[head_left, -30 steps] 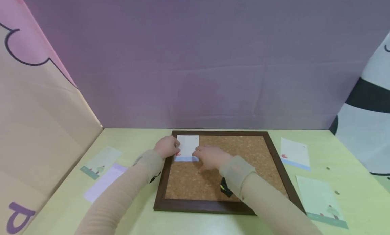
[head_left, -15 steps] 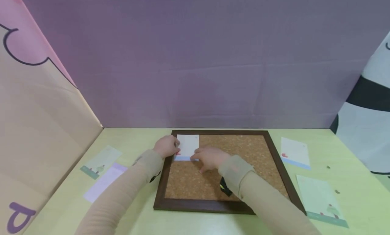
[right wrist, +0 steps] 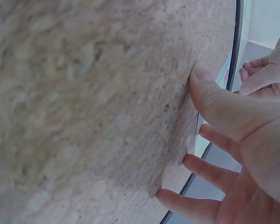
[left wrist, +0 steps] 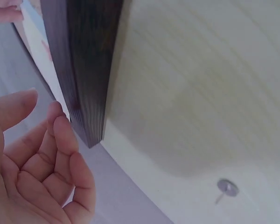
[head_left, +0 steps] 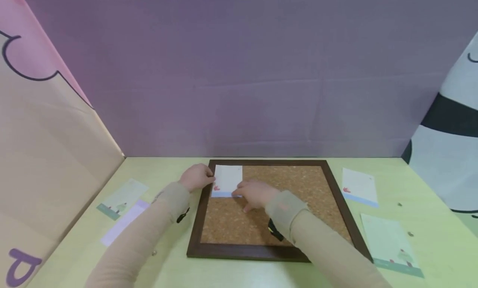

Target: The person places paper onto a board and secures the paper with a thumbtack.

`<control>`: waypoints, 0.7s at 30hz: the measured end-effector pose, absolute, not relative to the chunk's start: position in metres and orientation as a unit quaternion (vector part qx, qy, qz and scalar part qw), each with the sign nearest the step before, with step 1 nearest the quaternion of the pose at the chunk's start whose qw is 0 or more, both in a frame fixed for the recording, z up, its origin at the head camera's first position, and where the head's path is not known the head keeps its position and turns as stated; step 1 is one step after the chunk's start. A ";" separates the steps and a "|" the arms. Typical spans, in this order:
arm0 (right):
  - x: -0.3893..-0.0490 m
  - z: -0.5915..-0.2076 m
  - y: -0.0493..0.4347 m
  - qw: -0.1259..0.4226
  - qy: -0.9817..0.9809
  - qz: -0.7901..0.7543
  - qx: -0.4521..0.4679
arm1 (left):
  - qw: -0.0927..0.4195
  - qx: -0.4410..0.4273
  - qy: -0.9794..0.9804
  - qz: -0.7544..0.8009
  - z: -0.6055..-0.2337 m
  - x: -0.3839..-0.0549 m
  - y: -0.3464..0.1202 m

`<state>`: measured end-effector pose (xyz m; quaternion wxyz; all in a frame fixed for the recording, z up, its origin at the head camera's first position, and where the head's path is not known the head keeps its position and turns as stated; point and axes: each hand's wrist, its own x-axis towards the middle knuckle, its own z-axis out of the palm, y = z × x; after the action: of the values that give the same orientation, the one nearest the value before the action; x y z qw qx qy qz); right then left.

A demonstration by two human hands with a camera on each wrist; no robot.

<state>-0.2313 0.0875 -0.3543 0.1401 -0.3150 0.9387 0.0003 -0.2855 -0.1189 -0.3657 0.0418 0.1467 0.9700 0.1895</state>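
Note:
A white card (head_left: 228, 180) with a blue bottom band and a small red picture lies in the far left corner of the framed cork board (head_left: 231, 221). My right hand (head_left: 257, 193) rests with spread fingers on the card's lower right corner and the cork beside it. In the right wrist view its thumb (right wrist: 210, 86) and fingertips touch down. My left hand (head_left: 196, 176) hovers by the board's left frame edge (left wrist: 84, 65), fingers loosely bent, thumb apart, holding nothing. A thumbtack (left wrist: 227, 187) lies on the table left of the board.
On the left lie a green-banded card (head_left: 123, 198) and a lilac card (head_left: 125, 223). To the right are a blue-banded card (head_left: 360, 186), a green card (head_left: 390, 242) and two thumbtacks (head_left: 400, 204). A purple sheet (head_left: 261, 80) stands behind the table.
My left hand has drawn back leftward from the card's left edge to outside the frame. A thumbtack has come into sight beside the left forearm. The right hand has barely shifted.

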 end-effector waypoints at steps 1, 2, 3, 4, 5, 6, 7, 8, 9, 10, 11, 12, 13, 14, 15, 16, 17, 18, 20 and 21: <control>-0.231 -0.354 0.087 0.141 0.939 -0.001 -0.315 | 0.042 0.147 0.969 0.195 -0.365 -0.285 -0.121; -0.231 -0.354 0.087 0.142 0.938 -0.002 -0.315 | 0.043 0.149 0.968 0.199 -0.364 -0.285 -0.124; -0.231 -0.353 0.087 0.144 0.938 -0.004 -0.316 | 0.045 0.148 0.967 0.203 -0.362 -0.285 -0.127; -0.231 -0.353 0.087 0.144 0.938 -0.005 -0.316 | 0.049 0.147 0.966 0.206 -0.360 -0.284 -0.129; -0.231 -0.352 0.088 0.144 0.937 -0.008 -0.317 | 0.054 0.146 0.966 0.207 -0.358 -0.284 -0.132; -0.231 -0.351 0.088 0.143 0.937 -0.011 -0.319 | 0.063 0.145 0.966 0.207 -0.356 -0.284 -0.135; -0.231 -0.351 0.088 0.143 0.936 -0.013 -0.320 | 0.073 0.142 0.965 0.207 -0.353 -0.284 -0.137; -0.231 -0.350 0.089 0.144 0.936 -0.016 -0.320 | 0.083 0.142 0.965 0.205 -0.350 -0.285 -0.140; -0.231 -0.350 0.089 0.143 0.936 -0.019 -0.321 | 0.093 0.140 0.964 0.205 -0.347 -0.285 -0.142; -0.231 -0.350 0.089 0.142 0.936 -0.019 -0.322 | 0.102 0.141 0.964 0.204 -0.344 -0.285 -0.145; -0.231 -0.349 0.089 0.142 0.936 -0.020 -0.323 | 0.109 0.142 0.963 0.203 -0.341 -0.285 -0.147; -0.231 -0.349 0.089 0.142 0.936 -0.019 -0.323 | 0.114 0.143 0.962 0.203 -0.339 -0.285 -0.150; -0.231 -0.349 0.089 0.141 0.936 -0.017 -0.323 | 0.118 0.142 0.961 0.205 -0.338 -0.285 -0.152; -0.230 -0.349 0.089 0.139 0.936 -0.016 -0.324 | 0.120 0.142 0.960 0.207 -0.337 -0.285 -0.155; -0.230 -0.349 0.089 0.137 0.936 -0.014 -0.325 | 0.121 0.140 0.960 0.212 -0.337 -0.285 -0.157; -0.230 -0.349 0.089 0.137 0.936 -0.013 -0.325 | 0.120 0.143 0.959 0.214 -0.338 -0.284 -0.160; -0.230 -0.349 0.089 0.137 0.936 -0.013 -0.325 | 0.120 0.141 0.958 0.218 -0.339 -0.284 -0.162; -0.230 -0.350 0.089 0.137 0.935 -0.015 -0.325 | 0.121 0.140 0.958 0.221 -0.340 -0.283 -0.164; -0.230 -0.351 0.088 0.137 0.935 -0.019 -0.326 | 0.122 0.137 0.957 0.224 -0.343 -0.282 -0.168; -0.230 -0.352 0.088 0.139 0.936 -0.020 -0.324 | 0.121 0.136 0.957 0.224 -0.344 -0.281 -0.170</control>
<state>-0.2300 0.0878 -0.3518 0.1390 -0.3242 0.9355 -0.0201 -0.2813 -0.1703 -0.3444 0.1208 0.1360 0.9575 0.2239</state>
